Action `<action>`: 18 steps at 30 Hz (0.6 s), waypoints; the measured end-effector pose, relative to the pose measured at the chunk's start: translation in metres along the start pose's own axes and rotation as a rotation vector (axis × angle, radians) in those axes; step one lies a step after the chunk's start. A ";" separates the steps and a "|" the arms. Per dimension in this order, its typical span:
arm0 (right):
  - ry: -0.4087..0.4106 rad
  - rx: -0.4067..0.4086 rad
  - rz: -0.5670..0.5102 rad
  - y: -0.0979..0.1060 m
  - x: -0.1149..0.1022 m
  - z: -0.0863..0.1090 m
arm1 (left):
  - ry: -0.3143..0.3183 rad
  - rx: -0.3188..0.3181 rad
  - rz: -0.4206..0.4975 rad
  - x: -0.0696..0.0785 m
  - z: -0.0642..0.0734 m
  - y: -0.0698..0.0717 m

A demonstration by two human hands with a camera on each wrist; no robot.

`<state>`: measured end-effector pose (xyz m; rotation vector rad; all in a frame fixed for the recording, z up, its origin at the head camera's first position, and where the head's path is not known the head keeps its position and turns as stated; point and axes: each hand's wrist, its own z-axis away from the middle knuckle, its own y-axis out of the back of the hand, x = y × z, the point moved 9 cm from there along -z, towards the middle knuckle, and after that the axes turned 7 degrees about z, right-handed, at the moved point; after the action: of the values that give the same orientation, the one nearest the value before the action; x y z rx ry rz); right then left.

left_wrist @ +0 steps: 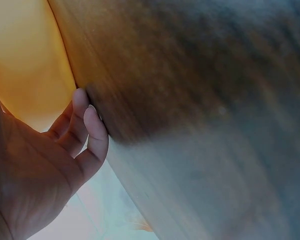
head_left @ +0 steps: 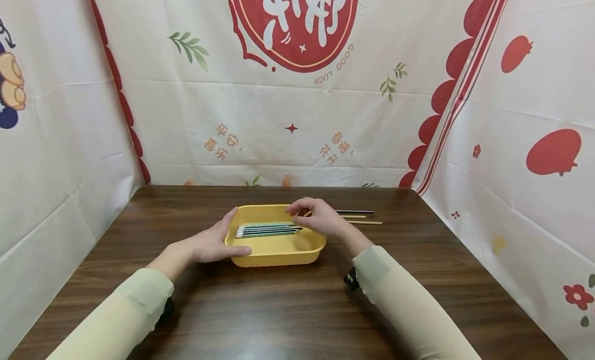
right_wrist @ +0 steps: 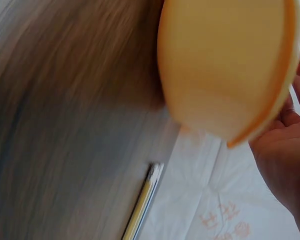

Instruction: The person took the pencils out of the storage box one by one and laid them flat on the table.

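Steadying tray (head_left: 276,260): left hand (head_left: 214,242), fingers spread round end, probably against sliding.
Pencils (head_left: 267,230): aligned, likely for neatness.
Right hand (head_left: 322,217): cannot tell whether pinching.

Head view: bright, even, diffuse light; direction cannot be determined. A soft shadow lies in the yellow tray (head_left: 274,244) beneath the right hand (head_left: 321,218). Faint sheen on the tabletop (head_left: 274,308), nearer the camera than both hands. Left wrist view: dim; palm of the left hand (left_wrist: 45,165) shaded, fabric backdrop (left_wrist: 90,215) below it washed out, surface beyond the fingertips smeared under bluish haze. Right wrist view: streaky blur left of the right hand; tray outline soft, pencils (right_wrist: 140,210) indistinct.
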<state>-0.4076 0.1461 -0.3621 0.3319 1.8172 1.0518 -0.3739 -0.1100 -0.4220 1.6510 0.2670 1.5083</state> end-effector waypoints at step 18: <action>-0.003 -0.005 -0.044 -0.042 -0.008 -0.028 | 0.007 -0.006 0.012 0.003 0.002 0.000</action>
<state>-0.4186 0.1020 -0.3860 0.2891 1.8109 1.0250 -0.3719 -0.1090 -0.4195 1.6460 0.2562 1.5228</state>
